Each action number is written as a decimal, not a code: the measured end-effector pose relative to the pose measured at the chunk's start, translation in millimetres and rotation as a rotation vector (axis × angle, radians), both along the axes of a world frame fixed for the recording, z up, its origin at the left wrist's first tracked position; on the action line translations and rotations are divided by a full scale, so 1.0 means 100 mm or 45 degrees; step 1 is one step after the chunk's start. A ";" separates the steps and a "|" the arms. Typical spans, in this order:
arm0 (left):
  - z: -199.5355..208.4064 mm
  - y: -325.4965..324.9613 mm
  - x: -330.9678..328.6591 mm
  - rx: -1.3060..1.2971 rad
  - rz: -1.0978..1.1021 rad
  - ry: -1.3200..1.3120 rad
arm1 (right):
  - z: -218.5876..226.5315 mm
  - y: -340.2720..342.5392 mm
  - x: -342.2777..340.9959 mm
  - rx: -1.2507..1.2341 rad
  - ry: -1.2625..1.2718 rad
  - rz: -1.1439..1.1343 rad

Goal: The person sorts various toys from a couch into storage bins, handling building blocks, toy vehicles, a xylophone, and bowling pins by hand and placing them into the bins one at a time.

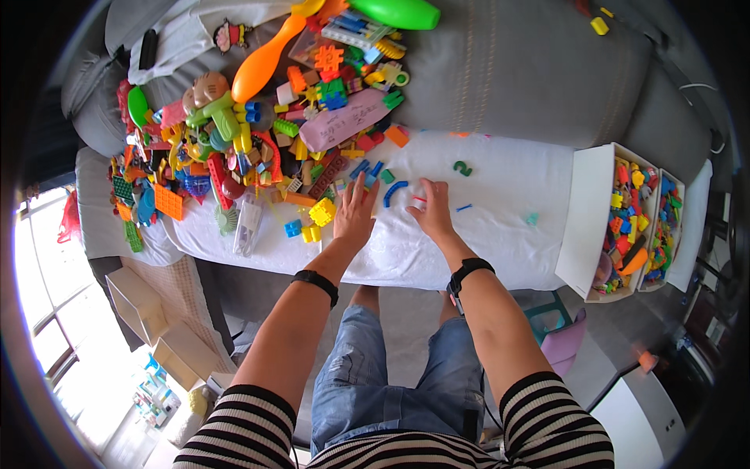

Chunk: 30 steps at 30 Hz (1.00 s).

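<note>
**Sorting plastic bricks on the white sheet – both hands flat out**

Head view, the only one: the left hand [355,215] lies palm down with fingers spread, gripping nothing, right at the edge of the big toy pile [234,148]. The yellow studded brick [322,211] sits just beside its thumb side. The right hand [432,209] is also open and flat, fingertips near the blue curved piece [394,190] – close, maybe touching, hard to say. A green curved piece [462,168] lies a bit further out.

I'd say pinch one small piece at a time rather than sweep – the white sheet [508,180] wrinkles easily. The white boxes [590,211] stand well to the right.
</note>
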<state>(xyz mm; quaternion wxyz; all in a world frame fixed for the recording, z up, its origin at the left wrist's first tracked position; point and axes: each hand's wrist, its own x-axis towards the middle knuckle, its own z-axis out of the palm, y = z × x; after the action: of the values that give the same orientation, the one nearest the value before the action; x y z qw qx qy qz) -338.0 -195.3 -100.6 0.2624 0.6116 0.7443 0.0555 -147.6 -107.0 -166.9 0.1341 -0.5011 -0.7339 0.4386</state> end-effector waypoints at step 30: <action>-0.32 0.40 -0.41 0.287 0.352 -0.408 | 0.32 0.03 -0.46 0.082 -0.102 0.080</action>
<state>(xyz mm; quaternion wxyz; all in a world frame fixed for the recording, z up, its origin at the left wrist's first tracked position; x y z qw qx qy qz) -379.1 -155.2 -133.1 0.2973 0.5127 0.7588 0.2701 -193.3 -104.0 -135.4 0.1068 -0.4905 -0.7678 0.3982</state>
